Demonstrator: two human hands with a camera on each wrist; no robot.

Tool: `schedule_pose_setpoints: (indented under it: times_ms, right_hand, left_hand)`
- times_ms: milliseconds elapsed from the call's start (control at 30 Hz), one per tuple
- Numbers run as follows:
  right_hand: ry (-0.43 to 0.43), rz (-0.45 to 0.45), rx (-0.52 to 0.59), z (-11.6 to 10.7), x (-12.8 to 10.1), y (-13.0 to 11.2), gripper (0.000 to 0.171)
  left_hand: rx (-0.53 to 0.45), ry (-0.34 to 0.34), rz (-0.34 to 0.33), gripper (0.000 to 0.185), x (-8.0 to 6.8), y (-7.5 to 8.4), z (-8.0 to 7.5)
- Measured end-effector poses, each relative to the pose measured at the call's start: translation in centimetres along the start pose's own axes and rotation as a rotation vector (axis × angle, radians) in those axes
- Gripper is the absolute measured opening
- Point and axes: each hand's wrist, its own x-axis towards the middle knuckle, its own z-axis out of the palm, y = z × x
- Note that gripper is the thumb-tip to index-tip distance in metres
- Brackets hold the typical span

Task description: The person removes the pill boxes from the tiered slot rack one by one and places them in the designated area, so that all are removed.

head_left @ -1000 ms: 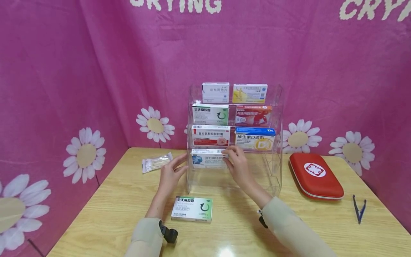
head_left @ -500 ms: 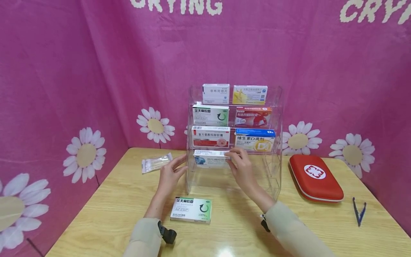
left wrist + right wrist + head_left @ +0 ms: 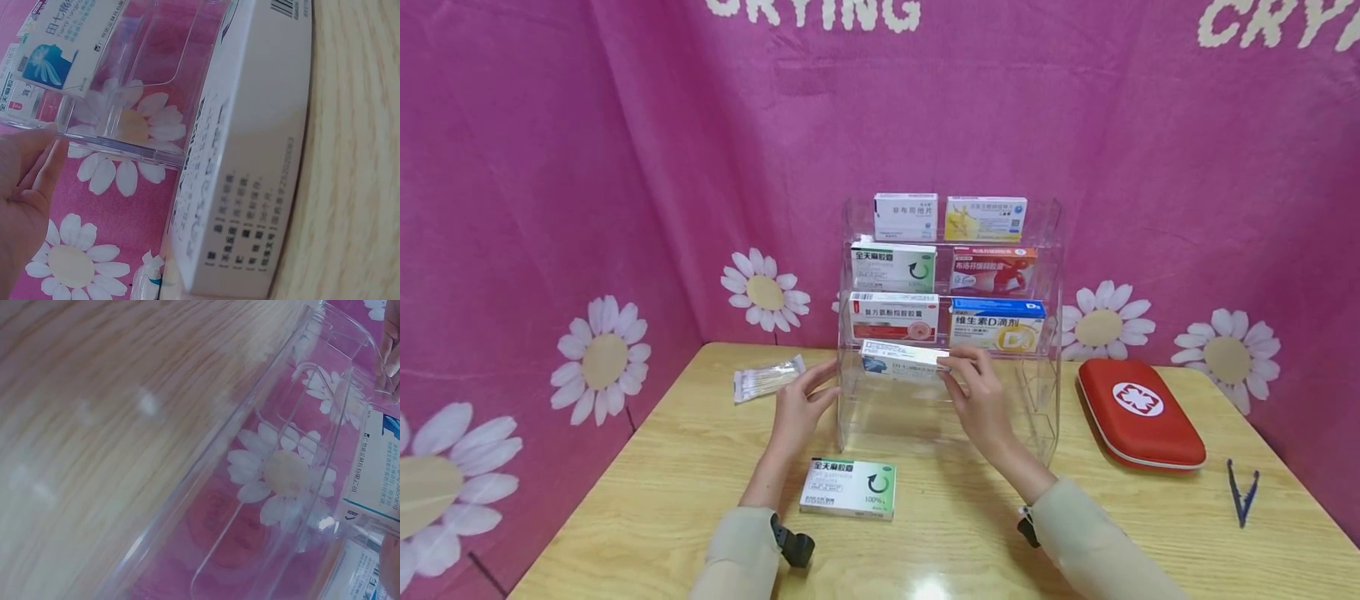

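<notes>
Medicine box (image 3: 904, 358) with a blue-and-white face sits tilted in our right hand (image 3: 981, 400), pinched at its right end by thumb and fingertips — at the mouth of the lowest left slot of the clear acrylic rack (image 3: 1045, 392). Our left hand (image 3: 800, 407) lies with fingers straight and relaxed, holding nothing, its fingertips touching the rack's left wall at about nine o'clock from the box. On the bench (image 3: 625, 500), at six o'clock from the rack, lies a green-and-white box (image 3: 848, 488). A packet of cotton swabs (image 3: 767, 378) lies at nine o'clock; a red first-aid case (image 3: 1141, 412) and blue tweezers (image 3: 1243, 493) lie out at three o'clock.
</notes>
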Motion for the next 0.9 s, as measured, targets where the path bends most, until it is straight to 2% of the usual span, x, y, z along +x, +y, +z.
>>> schedule_pose_setpoints:
  times_ms: [267,700,767,900]
  right_hand:
    - [0.024,-0.026,0.018,-1.3,0.0,-0.5,0.027]
    - [-0.079,-0.042,0.076,-4.4,-1.6,-1.3,0.037]
    - [-0.091,-0.052,0.086,-4.8,-1.9,-1.4,0.034]
    - [-0.105,-0.075,0.098,-5.7,-2.3,-1.6,0.010]
  left_hand:
    - [0.008,-0.001,0.000,0.044,0.2,0.0,-0.1]
    - [0.017,0.002,0.007,0.043,0.0,0.0,0.1]
    - [0.018,0.002,0.014,0.044,0.0,0.0,0.1]
    - [0.005,0.001,0.017,0.044,0.1,-0.1,0.1]
